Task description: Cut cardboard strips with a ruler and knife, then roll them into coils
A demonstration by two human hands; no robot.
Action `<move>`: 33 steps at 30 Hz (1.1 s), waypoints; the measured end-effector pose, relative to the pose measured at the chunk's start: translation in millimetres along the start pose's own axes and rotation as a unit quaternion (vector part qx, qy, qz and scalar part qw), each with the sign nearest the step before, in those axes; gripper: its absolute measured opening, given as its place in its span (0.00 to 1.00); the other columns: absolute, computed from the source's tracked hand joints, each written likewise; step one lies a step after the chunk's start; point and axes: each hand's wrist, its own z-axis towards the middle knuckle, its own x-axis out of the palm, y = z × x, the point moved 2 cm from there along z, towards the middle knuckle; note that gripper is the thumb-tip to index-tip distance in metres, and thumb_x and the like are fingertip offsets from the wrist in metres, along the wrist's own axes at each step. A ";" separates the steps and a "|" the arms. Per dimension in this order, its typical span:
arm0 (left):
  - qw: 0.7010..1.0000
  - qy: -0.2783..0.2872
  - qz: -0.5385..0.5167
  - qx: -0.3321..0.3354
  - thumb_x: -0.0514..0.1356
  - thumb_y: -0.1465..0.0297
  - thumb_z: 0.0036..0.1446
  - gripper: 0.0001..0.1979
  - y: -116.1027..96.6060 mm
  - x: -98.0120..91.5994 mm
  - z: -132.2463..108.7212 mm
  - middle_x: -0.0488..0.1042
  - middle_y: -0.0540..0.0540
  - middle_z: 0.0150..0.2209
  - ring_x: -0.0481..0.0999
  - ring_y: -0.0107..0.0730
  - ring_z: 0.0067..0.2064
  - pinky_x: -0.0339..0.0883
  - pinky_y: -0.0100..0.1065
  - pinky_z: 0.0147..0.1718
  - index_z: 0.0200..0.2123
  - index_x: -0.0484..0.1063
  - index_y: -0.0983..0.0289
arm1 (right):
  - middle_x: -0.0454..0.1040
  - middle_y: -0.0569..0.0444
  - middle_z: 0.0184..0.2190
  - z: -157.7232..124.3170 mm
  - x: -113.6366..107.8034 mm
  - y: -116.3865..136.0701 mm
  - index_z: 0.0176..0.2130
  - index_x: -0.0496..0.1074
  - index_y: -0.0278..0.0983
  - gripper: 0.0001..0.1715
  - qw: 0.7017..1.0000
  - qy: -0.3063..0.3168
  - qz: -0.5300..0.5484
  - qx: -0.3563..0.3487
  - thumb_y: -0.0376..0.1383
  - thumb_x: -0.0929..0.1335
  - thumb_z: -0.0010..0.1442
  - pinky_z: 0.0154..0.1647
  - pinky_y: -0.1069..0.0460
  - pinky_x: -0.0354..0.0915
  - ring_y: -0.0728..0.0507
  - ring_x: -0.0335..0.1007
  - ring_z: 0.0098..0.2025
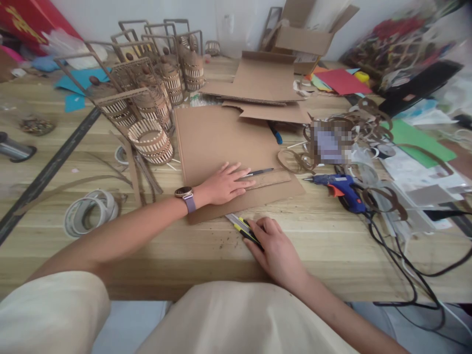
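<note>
A brown cardboard sheet (221, 132) lies flat in front of me. My left hand (229, 184) rests palm down on it, fingers spread. A narrow cardboard strip (271, 182) lies on the sheet beside those fingers, along with a dark pen (260, 172) just past the fingertips. At the sheet's near edge my right hand (275, 248) is closed around a yellow and black utility knife (245, 230). Its blade end points up and left, at the cardboard's edge; whether it touches the sheet I cannot tell. Small dark crumbs are scattered on the wood below the knife.
Several bamboo lantern-like baskets (151, 142) stand at the back left. Rolls of tape (90, 214) lie to the left. On the right sit a blue glue gun (341, 189) with trailing cables, curled brown strips (368, 120) and coloured paper. More cardboard (263, 78) is stacked behind.
</note>
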 end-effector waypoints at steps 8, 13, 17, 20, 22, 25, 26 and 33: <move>1.000 0.017 0.007 -0.008 0.46 0.61 0.72 0.23 -2.2 -2.3 -0.1 0.49 0.51 0.72 0.44 0.52 0.72 0.37 0.59 0.66 0.67 0.57 0.49 | 0.69 0.45 0.40 2.4 4.0 5.5 0.58 0.69 0.36 0.23 1.000 0.013 -0.009 -0.022 0.37 0.64 0.65 0.43 0.43 0.74 0.38 0.69 0.44; 1.000 0.015 0.001 -0.006 0.45 0.61 0.72 0.23 -1.4 -1.6 -0.2 0.49 0.51 0.72 0.43 0.51 0.72 0.37 0.59 0.66 0.67 0.58 0.49 | 0.69 0.45 0.39 6.1 7.5 9.5 0.57 0.69 0.35 0.22 0.999 0.017 -0.006 -0.032 0.37 0.65 0.64 0.43 0.44 0.74 0.38 0.69 0.44; 1.000 0.014 0.006 -0.002 0.45 0.61 0.72 0.23 -1.8 -0.8 -0.1 0.49 0.51 0.72 0.44 0.52 0.72 0.37 0.60 0.66 0.67 0.57 0.49 | 0.70 0.46 0.40 6.4 10.0 10.8 0.57 0.69 0.39 0.22 0.999 0.016 -0.003 -0.039 0.37 0.65 0.64 0.43 0.43 0.74 0.38 0.69 0.43; 1.000 0.011 0.010 -0.003 0.45 0.61 0.72 0.23 -1.7 -0.3 0.0 0.49 0.52 0.72 0.44 0.52 0.72 0.37 0.60 0.66 0.67 0.57 0.49 | 0.70 0.46 0.40 11.2 11.3 14.2 0.56 0.70 0.37 0.21 0.998 0.026 -0.015 -0.047 0.37 0.65 0.64 0.43 0.43 0.74 0.38 0.69 0.43; 1.000 0.009 0.011 -0.004 0.45 0.61 0.72 0.23 -1.3 0.0 -0.1 0.49 0.52 0.72 0.44 0.52 0.72 0.37 0.60 0.66 0.67 0.57 0.49 | 0.70 0.45 0.40 14.1 11.6 16.3 0.55 0.70 0.35 0.20 0.998 0.034 -0.023 -0.052 0.36 0.66 0.64 0.43 0.43 0.74 0.38 0.69 0.43; 1.000 0.009 0.013 -0.002 0.44 0.60 0.72 0.23 -0.5 0.2 -0.2 0.49 0.52 0.72 0.44 0.52 0.72 0.38 0.60 0.66 0.67 0.58 0.50 | 0.70 0.46 0.40 14.5 11.8 17.5 0.55 0.70 0.36 0.20 0.997 0.039 -0.020 -0.061 0.36 0.65 0.64 0.43 0.43 0.74 0.38 0.69 0.43; 1.000 0.010 0.015 -0.001 0.44 0.60 0.72 0.23 -0.4 0.2 -0.3 0.49 0.53 0.72 0.44 0.52 0.72 0.38 0.60 0.66 0.67 0.58 0.50 | 0.70 0.46 0.40 14.1 12.0 17.6 0.56 0.69 0.37 0.21 0.997 0.039 -0.019 -0.062 0.36 0.65 0.64 0.43 0.43 0.74 0.38 0.69 0.43; 1.000 0.011 0.021 -0.008 0.44 0.60 0.72 0.23 -1.1 -0.4 -0.5 0.49 0.52 0.72 0.44 0.52 0.72 0.37 0.58 0.67 0.67 0.58 0.50 | 0.70 0.44 0.40 16.4 15.7 22.6 0.56 0.69 0.33 0.21 0.996 0.048 -0.020 -0.068 0.35 0.66 0.63 0.43 0.43 0.74 0.38 0.69 0.43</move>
